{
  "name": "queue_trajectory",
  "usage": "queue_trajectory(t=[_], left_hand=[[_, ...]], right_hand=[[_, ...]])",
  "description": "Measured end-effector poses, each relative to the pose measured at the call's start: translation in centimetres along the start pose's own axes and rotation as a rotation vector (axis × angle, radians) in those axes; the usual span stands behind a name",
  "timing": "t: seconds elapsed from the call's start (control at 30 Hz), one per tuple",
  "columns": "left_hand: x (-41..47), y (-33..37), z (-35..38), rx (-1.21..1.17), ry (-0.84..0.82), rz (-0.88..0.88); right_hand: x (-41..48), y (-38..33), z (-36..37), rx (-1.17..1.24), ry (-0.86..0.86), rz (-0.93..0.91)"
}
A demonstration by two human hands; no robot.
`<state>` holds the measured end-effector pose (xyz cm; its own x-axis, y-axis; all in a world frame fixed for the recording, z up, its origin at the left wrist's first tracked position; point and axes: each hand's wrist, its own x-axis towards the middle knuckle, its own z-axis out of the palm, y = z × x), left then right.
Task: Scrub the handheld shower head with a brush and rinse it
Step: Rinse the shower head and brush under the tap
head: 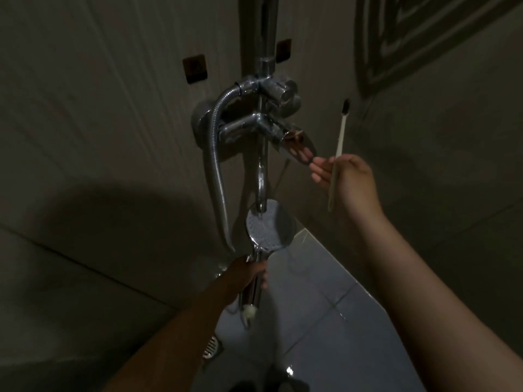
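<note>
Dim shower corner: one chrome mixer valve on the far wall, with a lever handle sticking out to the right, a downward spout below it and a vertical riser pipe above. One ribbed metal hose looping down the left side of the valve toward the near hand. Two small dark square hooks on the wall, one either side of the pipe. One floor drain low on the pale tiled floor. Left hand closed around the chrome handle of the single shower head, forearm reaching up from near left; round spray face turned up and right, directly under the spout tip, which overlaps its top edge. Right hand raised at right, fingertips stretched to the lever's end, contact hard to confirm in the gloom. One toothbrush pinched in that same hand, upright, dark bristles at top, well apart from the shower head.
</note>
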<state>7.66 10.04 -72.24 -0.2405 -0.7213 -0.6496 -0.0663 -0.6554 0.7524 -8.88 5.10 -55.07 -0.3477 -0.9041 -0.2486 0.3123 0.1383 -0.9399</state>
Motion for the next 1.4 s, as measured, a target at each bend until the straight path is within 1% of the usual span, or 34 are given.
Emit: queue_trajectory(t=[0.17, 0.33, 0.63, 0.83, 0.9, 1.03, 1.23, 1.4], left_hand=[[0.2, 0.2, -0.4, -0.029, 0.008, -0.031], [0.2, 0.7, -0.7, -0.045, -0.008, -0.020], [0.5, 1.1, -1.5, -0.003, -0.018, -0.022], [0.3, 0.1, -2.0, 0.001, -0.035, -0.055], [-0.1, 0.0, -1.9, -0.019, -0.043, -0.042], [-1.3, 0.2, -0.9, 0.029, -0.079, -0.034], [-2.7, 0.3, 1.5, 0.009, -0.101, -0.063], [-3.3, 0.4, 3.4, 0.020, -0.168, -0.057]], right_hand=[[-0.1, 0.3, 0.8, 0.021, 0.038, -0.004], [0.2, 0.4, 1.1, 0.070, 0.050, 0.007], [1.2, 0.5, 1.7, 0.048, 0.031, -0.026], [0.8, 0.2, 0.9, 0.059, 0.003, 0.007], [0.3, 0.6, 0.5, 0.035, 0.022, 0.019], [-1.2, 1.6, -0.9, -0.009, 0.068, 0.027], [-4.4, 1.7, -3.1, 0.020, 0.165, 0.052], [-6.9, 1.3, -6.6, 0.033, 0.260, 0.019]])
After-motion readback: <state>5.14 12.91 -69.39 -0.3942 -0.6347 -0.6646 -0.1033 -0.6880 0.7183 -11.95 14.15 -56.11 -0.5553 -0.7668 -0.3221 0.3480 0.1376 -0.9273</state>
